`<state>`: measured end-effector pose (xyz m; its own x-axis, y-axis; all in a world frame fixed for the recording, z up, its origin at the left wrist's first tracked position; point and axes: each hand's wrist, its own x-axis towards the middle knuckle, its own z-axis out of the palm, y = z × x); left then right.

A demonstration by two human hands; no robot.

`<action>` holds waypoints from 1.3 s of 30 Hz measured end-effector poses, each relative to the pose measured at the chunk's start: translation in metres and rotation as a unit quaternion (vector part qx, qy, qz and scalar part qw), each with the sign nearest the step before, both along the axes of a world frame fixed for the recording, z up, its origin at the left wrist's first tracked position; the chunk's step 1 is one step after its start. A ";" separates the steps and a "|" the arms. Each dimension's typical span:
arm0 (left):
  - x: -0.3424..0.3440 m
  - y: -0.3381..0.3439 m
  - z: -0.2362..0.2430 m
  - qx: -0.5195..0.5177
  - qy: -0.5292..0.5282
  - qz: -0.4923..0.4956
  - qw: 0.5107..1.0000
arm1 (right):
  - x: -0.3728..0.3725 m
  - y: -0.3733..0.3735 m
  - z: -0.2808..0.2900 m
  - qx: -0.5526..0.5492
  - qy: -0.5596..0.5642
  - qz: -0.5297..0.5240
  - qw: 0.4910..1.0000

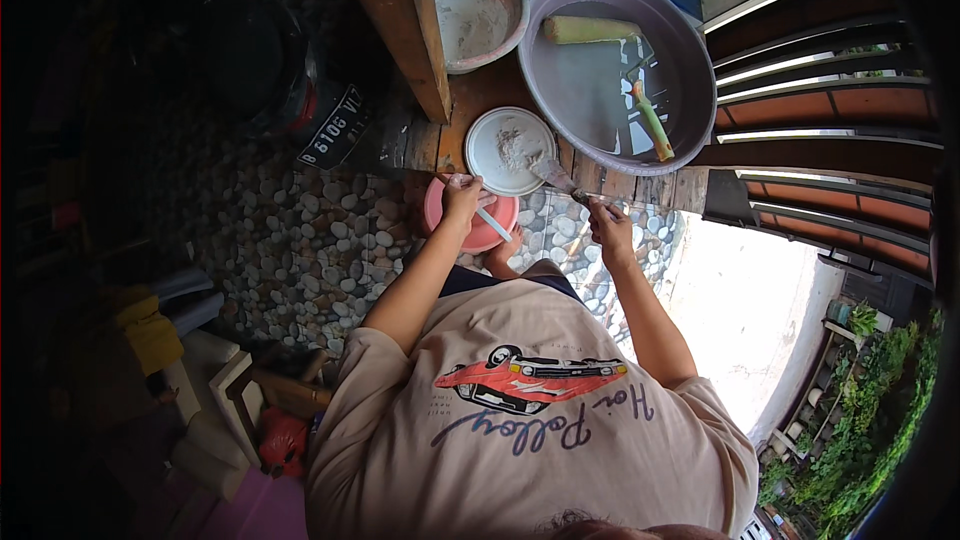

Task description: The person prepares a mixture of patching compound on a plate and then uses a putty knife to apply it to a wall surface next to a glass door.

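White round tub [480, 162] is the work item: at the near edge of the wooden table [452, 145], pale paste [520, 143] smeared inside. Can't tell how much of its base sits on the wood.

Right hand [610, 226]: grip clamped on the scraper [553, 175], paste-smeared blade over the tub's near-right rim. Left hand [462, 202]: at the near-left rim; can't tell if that grip is clamped or just resting. 1 white strip [494, 225] runs just beside it, over a pink round object [434, 205] below table level.

Behind the tub, 2 vessels: purple basin [706, 100] with liquid, paint roller [590, 31] inside, its handle toward the near-right wall; left of that, paste-streaked bowl [521, 18], beside a wooden post [405, 30]. Floor [325, 230] is pebble-patterned.
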<state>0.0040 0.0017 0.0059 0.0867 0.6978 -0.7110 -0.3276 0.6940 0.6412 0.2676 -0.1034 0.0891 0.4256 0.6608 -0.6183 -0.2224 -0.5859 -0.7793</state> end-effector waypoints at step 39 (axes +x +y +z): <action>0.004 0.005 0.000 -0.002 0.038 -0.004 0.999 | -0.059 0.042 0.062 0.207 -0.540 0.384 0.720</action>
